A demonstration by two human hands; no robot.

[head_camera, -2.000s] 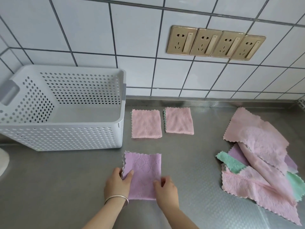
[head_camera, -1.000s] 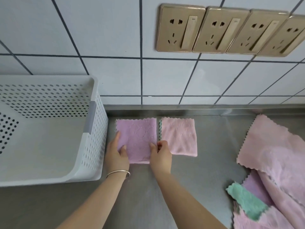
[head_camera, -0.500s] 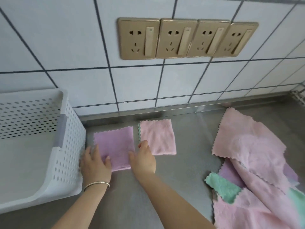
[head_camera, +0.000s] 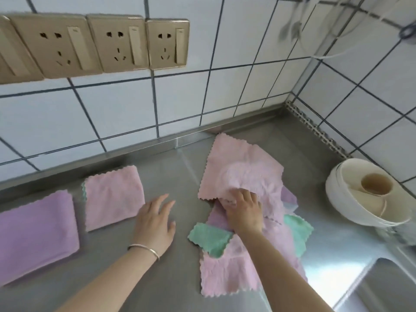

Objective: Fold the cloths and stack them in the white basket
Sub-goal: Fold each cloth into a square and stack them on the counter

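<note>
Fingers of right hand (head_camera: 244, 211) curl into pink cloth (head_camera: 242, 171).

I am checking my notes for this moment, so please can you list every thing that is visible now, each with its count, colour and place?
folded purple cloth: 1, purple, left on the counter
folded pink cloth: 1, pink, right of the purple one
unfolded cloths: a heap, count unclear; pink, green, purple; centre right on the counter
counter: 1, steel, under all
wall sockets: 4 visible, gold, on the tiled wall, upper left
bowls: a nested white stack with a beige cup inside, far right
sink: 1, steel, lower right corner
bracelet: 1, silver, left wrist
left hand: fingers straight, over the bare counter
right hand: grips the top pink cloth of the heap
</note>
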